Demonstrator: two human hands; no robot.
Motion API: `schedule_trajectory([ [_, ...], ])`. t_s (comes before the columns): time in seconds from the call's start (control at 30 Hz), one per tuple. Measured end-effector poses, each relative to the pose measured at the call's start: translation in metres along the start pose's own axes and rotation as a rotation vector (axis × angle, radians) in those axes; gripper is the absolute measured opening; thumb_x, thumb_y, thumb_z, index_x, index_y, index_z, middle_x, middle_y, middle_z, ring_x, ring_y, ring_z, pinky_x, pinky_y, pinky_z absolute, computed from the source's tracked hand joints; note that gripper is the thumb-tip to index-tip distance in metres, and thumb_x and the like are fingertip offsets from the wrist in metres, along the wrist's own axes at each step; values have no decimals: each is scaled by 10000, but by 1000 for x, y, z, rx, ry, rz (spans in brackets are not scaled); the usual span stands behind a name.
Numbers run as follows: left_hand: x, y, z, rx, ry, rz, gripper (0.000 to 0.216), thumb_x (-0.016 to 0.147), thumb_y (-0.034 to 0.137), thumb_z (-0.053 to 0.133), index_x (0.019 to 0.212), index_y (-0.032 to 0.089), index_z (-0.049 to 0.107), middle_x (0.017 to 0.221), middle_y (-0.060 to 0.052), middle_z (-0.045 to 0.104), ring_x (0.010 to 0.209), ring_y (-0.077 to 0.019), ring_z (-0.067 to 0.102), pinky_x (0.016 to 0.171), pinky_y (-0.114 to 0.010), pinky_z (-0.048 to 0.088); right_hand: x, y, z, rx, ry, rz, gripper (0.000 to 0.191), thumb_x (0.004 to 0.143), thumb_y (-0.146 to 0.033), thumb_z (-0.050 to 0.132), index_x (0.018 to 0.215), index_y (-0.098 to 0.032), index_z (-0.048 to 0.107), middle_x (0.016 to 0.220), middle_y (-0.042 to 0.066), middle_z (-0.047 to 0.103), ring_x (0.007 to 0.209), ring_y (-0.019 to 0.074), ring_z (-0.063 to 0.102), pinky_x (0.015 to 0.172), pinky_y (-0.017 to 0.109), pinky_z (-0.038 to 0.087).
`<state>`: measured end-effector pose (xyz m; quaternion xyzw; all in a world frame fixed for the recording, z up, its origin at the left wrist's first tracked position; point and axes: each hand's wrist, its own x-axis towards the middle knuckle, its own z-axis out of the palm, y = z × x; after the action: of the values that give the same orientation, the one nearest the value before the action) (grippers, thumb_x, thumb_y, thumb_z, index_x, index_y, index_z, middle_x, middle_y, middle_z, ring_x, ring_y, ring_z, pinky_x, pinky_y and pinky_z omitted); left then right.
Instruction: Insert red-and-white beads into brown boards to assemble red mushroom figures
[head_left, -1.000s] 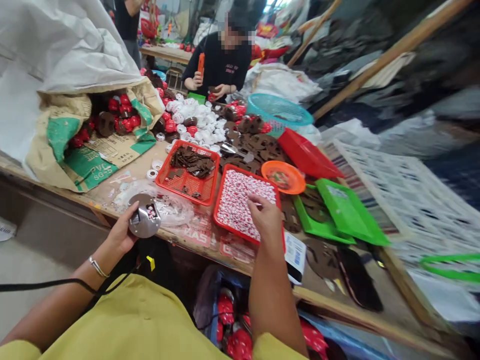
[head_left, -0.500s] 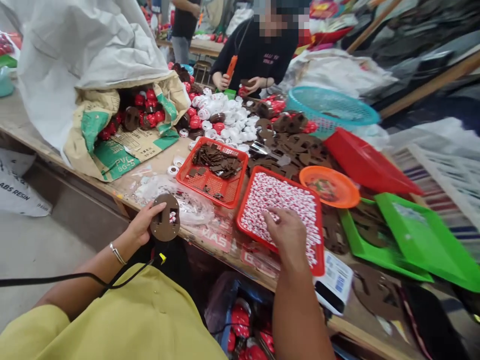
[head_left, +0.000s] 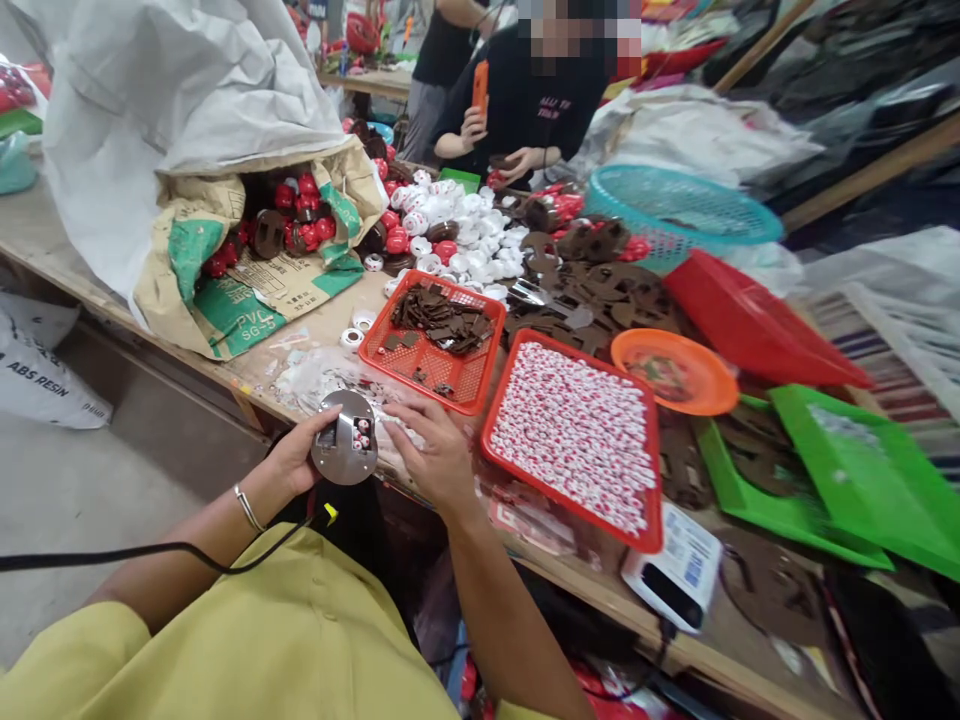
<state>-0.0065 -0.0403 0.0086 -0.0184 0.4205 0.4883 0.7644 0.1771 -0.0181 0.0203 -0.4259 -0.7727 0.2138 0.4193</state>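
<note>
My left hand [head_left: 301,450] grips a round brown plastic disc [head_left: 345,466] by its left edge, thumb on top. The disc shines in the light, and small white-and-red beads [head_left: 362,433] sit in its cut-out. Just right of the disc is my right hand [head_left: 431,445], fingers stretched out and apart, with nothing visible in them. To the right stands a red tray [head_left: 654,500] full of similar small white-and-red pieces. An orange-red mesh basket [head_left: 382,368] holding flat brown pieces [head_left: 442,320] lies just beyond my hands.
White and red parts [head_left: 469,230] are heaped at the back, with brown plates [head_left: 615,290] beside them. A paper sack [head_left: 300,285] lies at left. Across the table a person [head_left: 525,110] holds an orange tool [head_left: 480,88]. Green trays [head_left: 847,470] and a white device [head_left: 675,565] stand at right.
My right hand has left the bead tray and come left, close to the disc. The disc has tilted and catches the light. More beads show in its cut-out.
</note>
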Motion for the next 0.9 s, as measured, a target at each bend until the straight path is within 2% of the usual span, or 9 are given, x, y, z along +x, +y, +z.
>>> schedule_trajectory([
  [0.13,0,3,0,-21,27,-38,181,821,221,671,943,88,676,791,-101,724,635,-195,674,726,-352,566,-9,5,-7,-26,-16,-37,247,946,-320,538,1109,-274,718,1123,89,631,1049,230,598,914,418,507],
  [0.23,0,1,2,-20,-11,-72,168,843,230,648,914,81,678,772,-107,720,619,-196,671,707,-352,566,-19,7,3,-49,-85,-96,312,962,-323,494,1214,-271,671,1289,111,564,1166,256,550,963,456,489],
  [0.3,0,0,2,-21,-17,-71,156,841,226,648,908,88,679,773,-103,720,614,-194,671,686,-342,565,-23,7,12,-94,-120,-118,344,969,-334,470,1261,-274,641,1330,119,543,1188,272,539,983,491,477],
  [0.53,1,5,-4,-32,28,38,119,837,203,653,889,100,681,778,-79,723,594,-170,669,589,-275,553,-29,3,31,-126,-194,-107,391,990,-339,408,1323,-254,594,1354,145,523,1234,289,517,1018,524,463],
  [0.73,0,16,2,1,-18,82,183,834,212,656,972,96,690,846,-99,736,651,-180,685,664,-297,580,-18,2,37,-13,-166,-26,422,1013,-349,347,1381,-270,538,1323,124,545,1250,249,514,1059,481,454],
  [0.9,5,20,-1,-30,7,77,180,854,210,636,980,93,689,829,-95,736,636,-178,682,662,-303,586,-15,-2,47,-2,-163,-3,415,1008,-354,358,1330,-237,593,1292,138,575,1234,256,530,1061,470,451],
])
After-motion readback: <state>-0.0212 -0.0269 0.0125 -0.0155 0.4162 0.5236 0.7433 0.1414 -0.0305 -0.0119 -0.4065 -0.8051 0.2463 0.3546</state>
